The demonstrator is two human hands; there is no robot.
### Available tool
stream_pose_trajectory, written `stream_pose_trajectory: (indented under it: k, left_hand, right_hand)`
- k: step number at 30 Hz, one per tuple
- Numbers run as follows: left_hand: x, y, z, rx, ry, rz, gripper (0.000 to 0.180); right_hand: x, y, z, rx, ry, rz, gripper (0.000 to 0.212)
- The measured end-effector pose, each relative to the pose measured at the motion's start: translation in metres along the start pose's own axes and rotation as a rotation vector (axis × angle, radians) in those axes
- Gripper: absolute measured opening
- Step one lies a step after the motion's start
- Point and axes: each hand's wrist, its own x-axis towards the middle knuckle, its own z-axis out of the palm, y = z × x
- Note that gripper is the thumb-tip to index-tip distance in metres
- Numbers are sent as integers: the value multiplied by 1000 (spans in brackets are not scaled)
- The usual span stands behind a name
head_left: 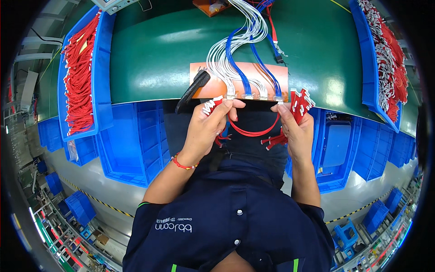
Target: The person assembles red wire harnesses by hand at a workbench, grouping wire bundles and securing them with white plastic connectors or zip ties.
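A red cable (pixel 253 134) hangs in a loop between my hands at the table's front edge. My left hand (pixel 206 124) pinches its left end at a connector (pixel 230 96) fed by white wires, while white plugs of other red cables (pixel 211 105) stick out of that hand. My right hand (pixel 297 131) grips the loop's right end below a connector (pixel 277 98) fed by blue wires. A bunch of red cables with white plugs (pixel 301 104) is also tucked in my right hand. Whether the plugs sit fully in the connectors I cannot tell.
The connectors line an orange board (pixel 199 86) on the green table (pixel 158 54). A black clip-like piece (pixel 192 90) lies at its left. Blue bins of red cables (pixel 102 68) (pixel 369 68) flank the table. More blue crates (pixel 122 149) stand below.
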Motion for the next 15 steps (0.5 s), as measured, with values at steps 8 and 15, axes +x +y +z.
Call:
stream_pose_trajectory:
  k: [8, 15]
  left_hand:
    - [-1, 0, -2, -18, -34, -3, 30]
    - [0, 0, -2, -25, -39, -24, 30]
  right_hand:
    - [1, -8, 4, 45, -14, 98, 19]
    - [0, -10, 5, 131, 0, 181, 21]
